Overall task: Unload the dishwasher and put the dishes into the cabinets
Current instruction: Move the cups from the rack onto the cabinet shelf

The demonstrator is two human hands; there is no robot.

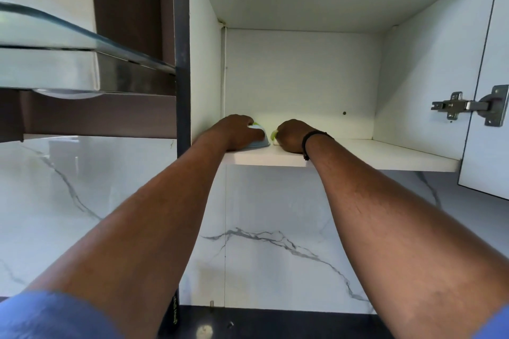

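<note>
Both hands reach the cabinet shelf (358, 158): left hand (237, 136) grips a blue bowl (260, 143), right hand (292, 136) a green dish (274, 135) at its 9 o'clock; the dishes are nearly placed, and how much of the dishwasher remains can't be seen.

The person is wearing blue sleeves (52, 314) pushed up above both bare forearms, and a thin black band (308, 143) is circling the right wrist.

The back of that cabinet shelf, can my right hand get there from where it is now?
Probably yes: the right hand already rests on the shelf, gripping a green item, and nothing visible lies behind it.
</note>
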